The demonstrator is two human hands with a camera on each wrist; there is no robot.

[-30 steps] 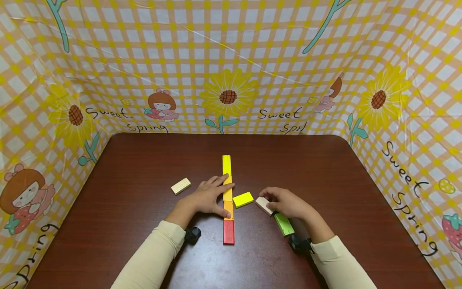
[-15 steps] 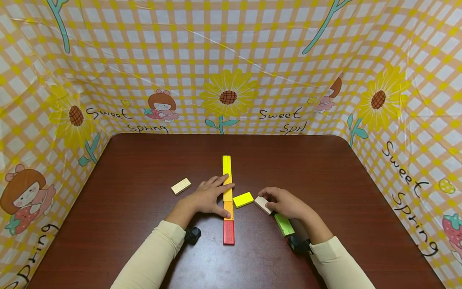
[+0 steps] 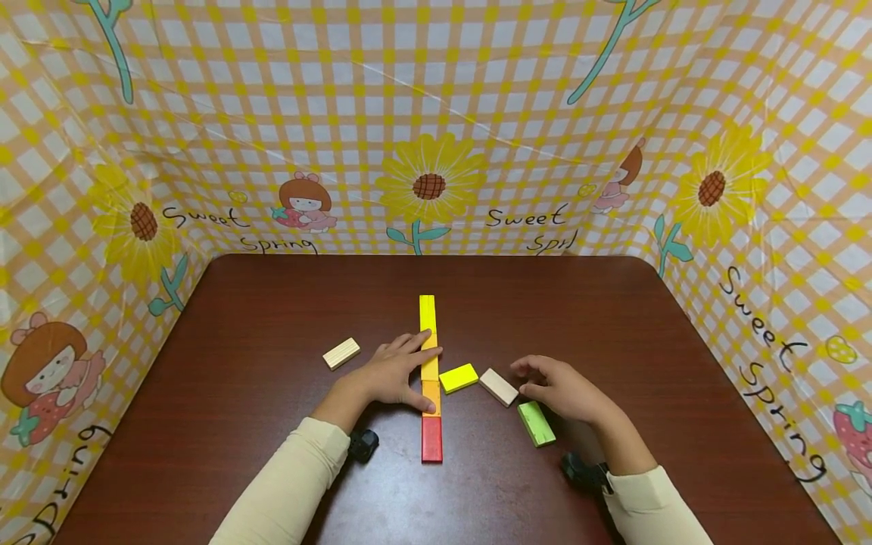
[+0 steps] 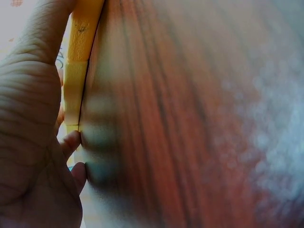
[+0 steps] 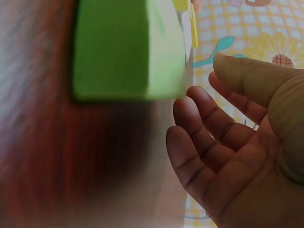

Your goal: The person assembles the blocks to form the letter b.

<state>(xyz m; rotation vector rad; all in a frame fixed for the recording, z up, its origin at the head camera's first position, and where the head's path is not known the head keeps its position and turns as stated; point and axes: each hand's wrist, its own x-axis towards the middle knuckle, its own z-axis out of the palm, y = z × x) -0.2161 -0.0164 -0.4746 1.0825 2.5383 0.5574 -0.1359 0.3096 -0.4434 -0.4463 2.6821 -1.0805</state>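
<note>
My left hand lies with fingers spread over a straight row of flat blocks, fingertips and thumb at the row. That row runs from a yellow block at the far end through a light orange block and an orange block to a red block. Right of it, a bright yellow block sits at an angle, its left end at the row. A pale wooden block follows, then a green block. My right hand hovers beside these two, fingers loosely bent and holding nothing.
Another light wooden block lies left of my left hand. The dark brown table is bordered by a yellow checked cloth at the back and sides. A black wrist camera sits under the right wrist.
My right hand has let go of the pale wooden block and drawn back to the right. Before that, the block slid slightly left toward the yellow one. The left hand has not moved.
</note>
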